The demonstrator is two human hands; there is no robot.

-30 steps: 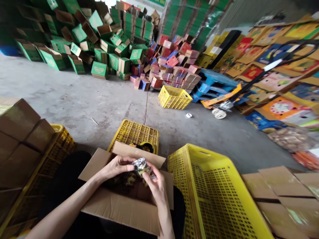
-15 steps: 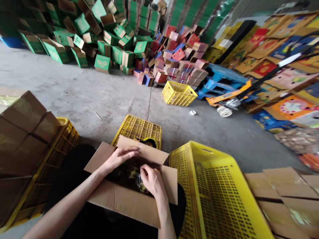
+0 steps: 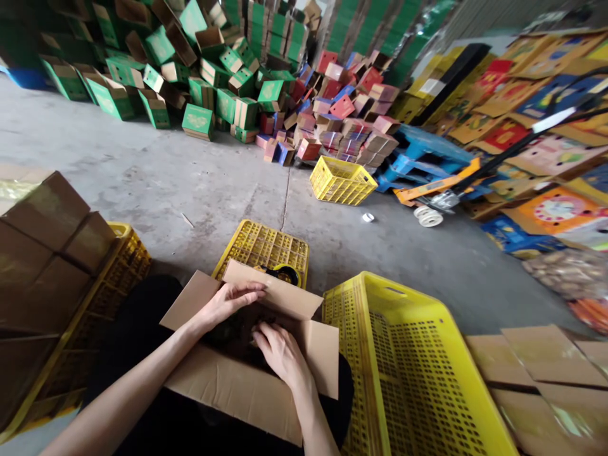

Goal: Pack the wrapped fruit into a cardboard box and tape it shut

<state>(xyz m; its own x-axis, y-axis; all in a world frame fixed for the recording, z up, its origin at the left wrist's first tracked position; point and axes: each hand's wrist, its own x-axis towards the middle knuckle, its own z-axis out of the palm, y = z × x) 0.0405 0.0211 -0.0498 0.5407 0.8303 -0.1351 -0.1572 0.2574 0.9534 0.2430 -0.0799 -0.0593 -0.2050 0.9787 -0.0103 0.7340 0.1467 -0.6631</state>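
Note:
An open cardboard box (image 3: 232, 386) rests on my lap with its flaps folded outward. My left hand (image 3: 232, 301) lies over its back left part, fingers stretched out and touching the inner face of the far flap (image 3: 273, 288). My right hand (image 3: 280, 348) reaches down inside, its fingers curled over something low in the box. What these fingers grip is hidden by the hand and the shadow. Small dark items (image 3: 228, 330) lie dimly in the box, too dark to name. Behind the far flap, a black and yellow tape dispenser (image 3: 287, 273) sits on an upturned yellow crate (image 3: 270, 244).
A large yellow crate (image 3: 418, 354) stands at my right, with closed cardboard boxes (image 3: 555, 373) beyond it. More boxes (image 3: 47, 247) are stacked on a yellow crate (image 3: 130, 253) at left. Farther off are a small yellow crate (image 3: 342, 182), a pallet jack (image 3: 441, 193) and heaped green cartons (image 3: 197, 120).
My right hand has moved left and deeper into the box. The clear-wrapped, yellow-and-dark item by its fingers is no longer visible. The left hand has stayed almost still.

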